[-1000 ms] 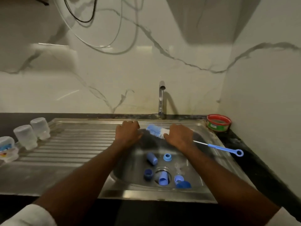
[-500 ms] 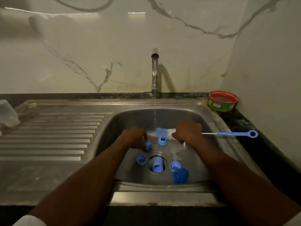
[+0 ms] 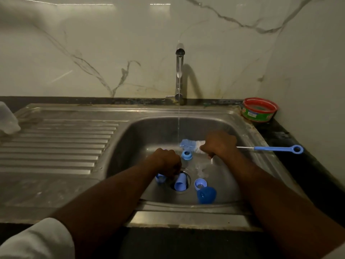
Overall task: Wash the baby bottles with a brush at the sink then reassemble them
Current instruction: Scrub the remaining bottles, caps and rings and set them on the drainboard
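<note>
- The right hand [image 3: 220, 144] has its grip clenched around the bottle brush [image 3: 192, 145] just behind the bristles; the blue looped handle sticks out toward the right edge of the frame, over the sink rim.
- The left hand [image 3: 166, 162] reaches down at the centre of the basin with fingers curled near the drain. It seems to be grasping a small part, but what it holds is hidden, so its grip cannot be told.
- Bottle parts lie on the floor of the sink [image 3: 130, 139]: a blue ring [image 3: 186, 155] just below the bristles, a blue tube-shaped piece [image 3: 180, 182] over the drain, a small cap [image 3: 160, 178] beside the left hand, another ring [image 3: 200, 184] and a dark blue cap [image 3: 206, 195] at lower centre.
- To do the step well, the person should probably lift one part under the thin stream from the tap [image 3: 179, 71], hold it firmly and twist the bristles inside.
- The piece over the drain may block draining, and the loose parts crowd the scrubbing space.
- A clear bottle [image 3: 7, 118] stands on the draining board at far left; a red-rimmed tub [image 3: 259, 110] sits on the surface at upper right.
</note>
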`<act>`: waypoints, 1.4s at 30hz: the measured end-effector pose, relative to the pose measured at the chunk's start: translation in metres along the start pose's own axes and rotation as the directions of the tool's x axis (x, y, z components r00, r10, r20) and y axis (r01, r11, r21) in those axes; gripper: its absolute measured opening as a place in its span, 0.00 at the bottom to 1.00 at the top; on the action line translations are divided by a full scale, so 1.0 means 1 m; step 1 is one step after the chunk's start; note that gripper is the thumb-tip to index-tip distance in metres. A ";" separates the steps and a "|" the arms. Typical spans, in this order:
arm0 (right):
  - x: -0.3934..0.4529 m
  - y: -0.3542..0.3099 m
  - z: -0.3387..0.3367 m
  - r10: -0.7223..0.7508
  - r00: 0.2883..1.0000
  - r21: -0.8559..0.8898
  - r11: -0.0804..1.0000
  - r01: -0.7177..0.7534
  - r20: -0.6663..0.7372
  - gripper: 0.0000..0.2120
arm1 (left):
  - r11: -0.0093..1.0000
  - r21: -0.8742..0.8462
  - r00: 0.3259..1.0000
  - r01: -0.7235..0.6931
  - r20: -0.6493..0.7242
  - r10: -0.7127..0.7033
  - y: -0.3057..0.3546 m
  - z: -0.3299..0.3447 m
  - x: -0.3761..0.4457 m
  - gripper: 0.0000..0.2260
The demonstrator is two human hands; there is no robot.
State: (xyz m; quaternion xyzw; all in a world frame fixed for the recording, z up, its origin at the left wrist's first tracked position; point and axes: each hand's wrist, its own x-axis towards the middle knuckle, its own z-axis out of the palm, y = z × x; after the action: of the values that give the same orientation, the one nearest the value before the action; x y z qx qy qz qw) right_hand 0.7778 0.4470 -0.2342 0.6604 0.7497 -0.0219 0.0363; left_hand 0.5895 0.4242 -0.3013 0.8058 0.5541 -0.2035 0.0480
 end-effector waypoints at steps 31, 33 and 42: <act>0.003 -0.007 0.007 -0.024 0.997 -0.042 0.999 0.021 -0.073 0.15 | 0.120 -0.848 0.697 -0.516 -0.497 -0.517 -0.018 -0.047 0.046 0.14; 0.001 -0.005 0.005 -0.030 0.997 -0.021 0.999 0.029 -0.065 0.15 | -0.026 -0.877 0.750 -0.479 -0.393 -0.532 -0.016 -0.053 0.045 0.15; -0.003 -0.006 0.002 -0.066 0.997 -0.001 0.998 0.066 -0.040 0.15 | -0.056 -0.880 0.768 -0.471 -0.378 -0.518 -0.019 -0.056 0.048 0.16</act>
State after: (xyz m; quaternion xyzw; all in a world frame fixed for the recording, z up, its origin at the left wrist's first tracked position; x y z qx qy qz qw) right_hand 0.7721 0.4434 -0.2359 0.6357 0.7716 -0.0103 0.0204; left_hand 0.6015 0.4901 -0.2659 0.5044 0.5105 0.5544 0.4214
